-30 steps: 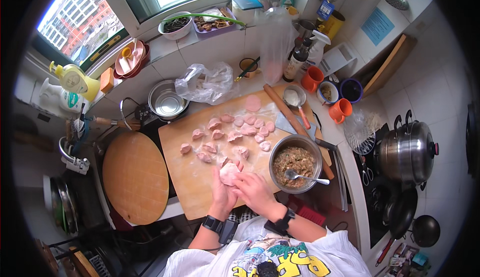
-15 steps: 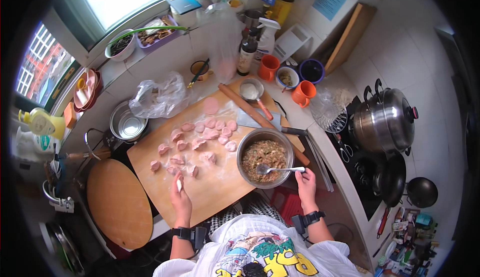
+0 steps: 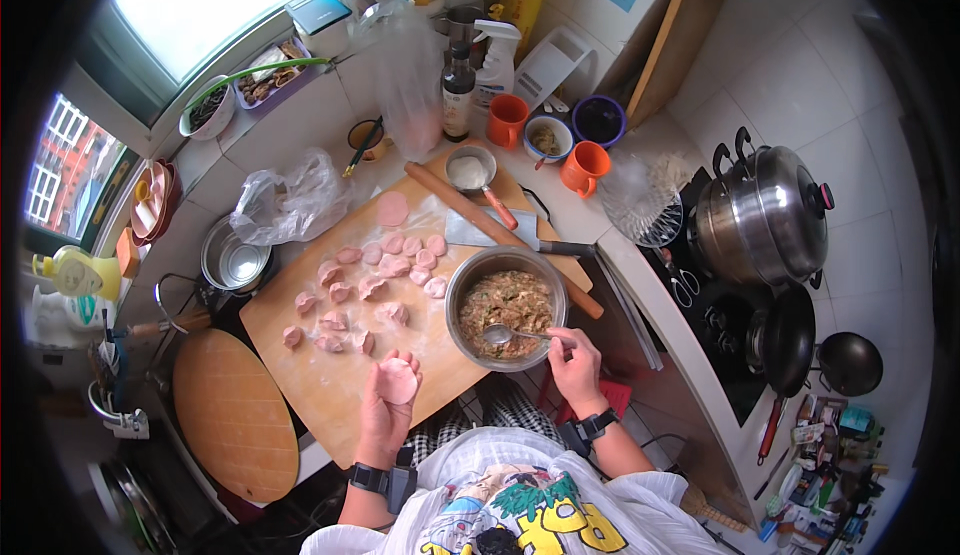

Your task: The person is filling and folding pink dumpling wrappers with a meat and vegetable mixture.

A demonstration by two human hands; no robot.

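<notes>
My left hand (image 3: 380, 420) is palm up near the board's front edge, cradling a round pink dumpling wrapper (image 3: 398, 383). My right hand (image 3: 577, 367) grips a metal spoon (image 3: 497, 334) by its handle; the spoon's head rests in minced filling (image 3: 510, 298). That filling lies in a steel bowl (image 3: 455, 307) on the right side of the wooden board (image 3: 285, 375). Left of the bowl sit several folded pink dumplings (image 3: 392, 313) and, farther back, several small flat wrappers (image 3: 412, 246). One larger wrapper (image 3: 392, 209) lies near the board's far edge.
Behind the bowl lie a cleaver (image 3: 475, 231), a rolling pin (image 3: 480, 217) and a red-handled pan of white powder (image 3: 468, 169). Orange mugs (image 3: 584, 167) and a dark bottle (image 3: 457, 95) stand farther back. A large steel pot (image 3: 755, 220) is at right, a round board (image 3: 235, 410) at left.
My left hand has turned palm up, showing the wrapper's flat face. My right hand has moved left and nearer me, drawing the spoon toward the bowl's near side. The whole view has shifted slightly.
</notes>
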